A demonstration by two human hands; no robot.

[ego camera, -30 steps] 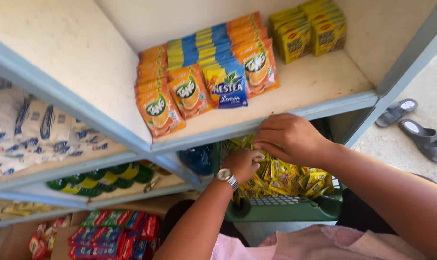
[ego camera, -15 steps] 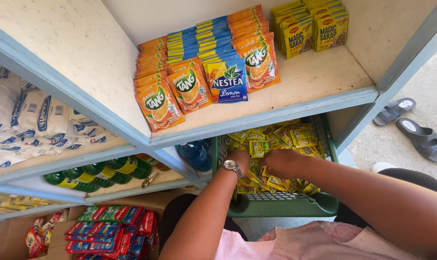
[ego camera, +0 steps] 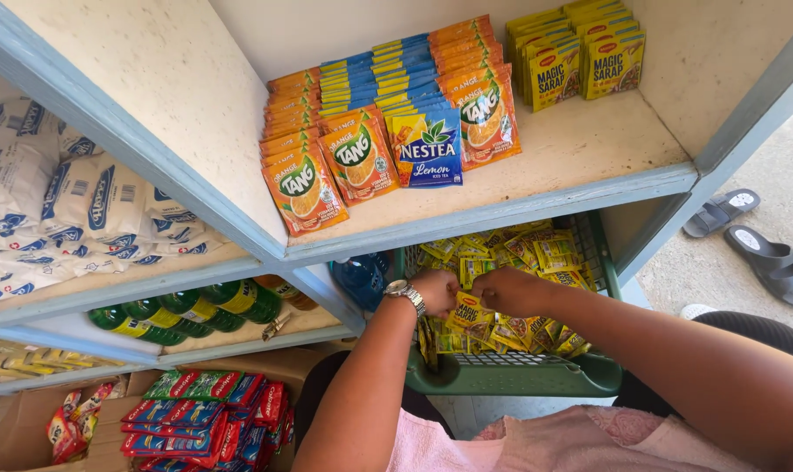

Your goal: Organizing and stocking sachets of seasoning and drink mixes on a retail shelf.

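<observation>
Yellow sachets (ego camera: 472, 312) pinched between left hand (ego camera: 435, 290) and right hand (ego camera: 507, 290), both closed together over the green basket (ego camera: 510, 376) below the shelf (ego camera: 501, 214); likely to slip, tear or scatter if tugged.

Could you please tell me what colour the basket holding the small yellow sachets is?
The basket is dark green, shown in the head view; both hands reach into it.

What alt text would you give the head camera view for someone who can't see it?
Both hands, left hand and right hand, pinch a yellow sachet over a green basket full of them, beneath a shelf of orange and blue drink packets.
</observation>
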